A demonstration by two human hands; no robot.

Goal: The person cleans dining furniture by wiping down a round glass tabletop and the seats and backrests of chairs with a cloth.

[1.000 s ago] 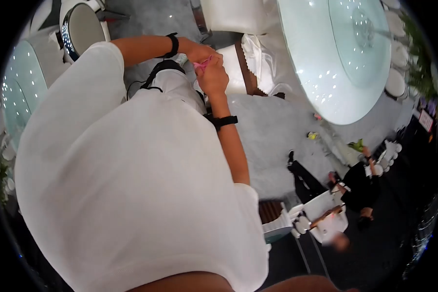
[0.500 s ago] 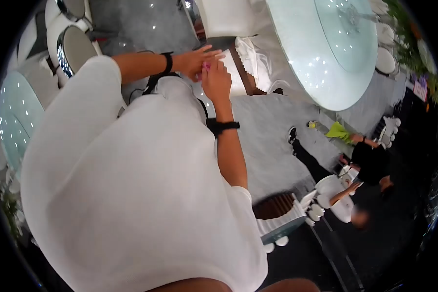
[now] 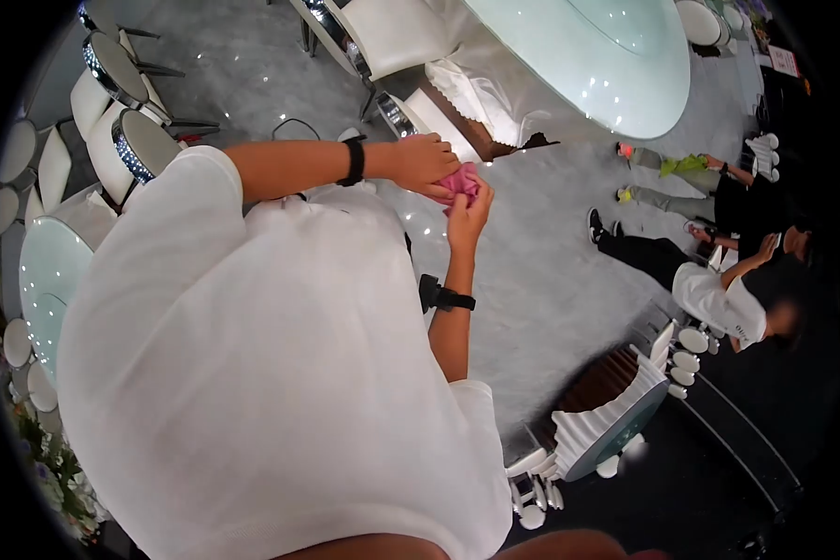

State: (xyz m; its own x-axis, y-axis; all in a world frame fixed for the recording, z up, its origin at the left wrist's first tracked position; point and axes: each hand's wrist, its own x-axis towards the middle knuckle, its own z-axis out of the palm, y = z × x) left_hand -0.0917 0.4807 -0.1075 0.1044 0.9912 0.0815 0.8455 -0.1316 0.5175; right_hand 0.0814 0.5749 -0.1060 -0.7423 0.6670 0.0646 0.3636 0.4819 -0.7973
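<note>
Between my hands is a crumpled pink cloth (image 3: 459, 185), held out in front of my white shirt. My left hand (image 3: 427, 161) comes in from the left, its fingers curled over the cloth's near side. From below, my right hand (image 3: 471, 210) pinches the cloth's right edge between thumb and fingers. A black band circles each wrist. Some fingertips are hidden behind the cloth. Beyond the hands, a white chair (image 3: 434, 121) stands beside a draped round table.
A glass-topped round table (image 3: 616, 84) fills the upper right. White chairs (image 3: 117, 70) and another round table (image 3: 42, 243) stand at left. Several people, one in a white shirt (image 3: 714, 297), stand at right on the grey floor (image 3: 532, 271). A draped table (image 3: 607, 425) is lower right.
Both hands have moved right and slightly down in the view. More of the pink cloth now shows between them. My left fingers, earlier stretched out, now curl onto it. The view has shifted.
</note>
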